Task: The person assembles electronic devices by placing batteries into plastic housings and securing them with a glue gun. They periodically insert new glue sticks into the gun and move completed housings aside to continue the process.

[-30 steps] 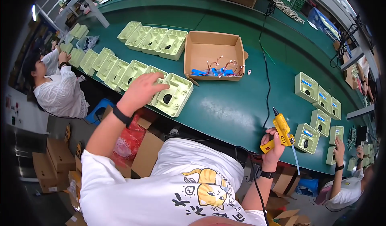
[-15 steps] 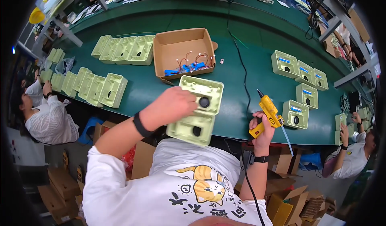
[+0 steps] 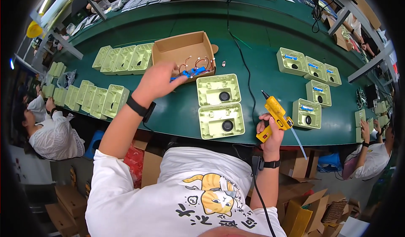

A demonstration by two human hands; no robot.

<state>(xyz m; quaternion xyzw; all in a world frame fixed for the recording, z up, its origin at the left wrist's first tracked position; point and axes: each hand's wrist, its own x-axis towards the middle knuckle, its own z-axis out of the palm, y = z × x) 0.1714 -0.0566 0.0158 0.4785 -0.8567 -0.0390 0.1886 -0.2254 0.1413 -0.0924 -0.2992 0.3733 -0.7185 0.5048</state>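
At the near left corner of the open cardboard box (image 3: 181, 47), my left hand (image 3: 157, 80) has its fingers closed around the end of a blue cylindrical battery; its fingertips are partly hidden. More blue batteries (image 3: 195, 71) with thin red and dark wires lie beside it in the box. My right hand (image 3: 271, 135) grips a yellow glue gun (image 3: 276, 110), nozzle pointing up and left, a pale glue stick out of its back. Between my hands, two light green plastic housings (image 3: 203, 129) lie open side up, one before the other, each with a black round part (image 3: 225, 96).
Light green housings stand in rows at the left (image 3: 114, 102) and back left (image 3: 141, 57). Several at the right (image 3: 310, 114) hold blue batteries. A black cable (image 3: 246, 64) crosses the green table (image 3: 263, 81). Co-workers sit at both sides.
My left hand has moved from the two housings to the batteries in the cardboard box. The near housing now shows a black round part and sits straighter. My right hand still holds the glue gun.
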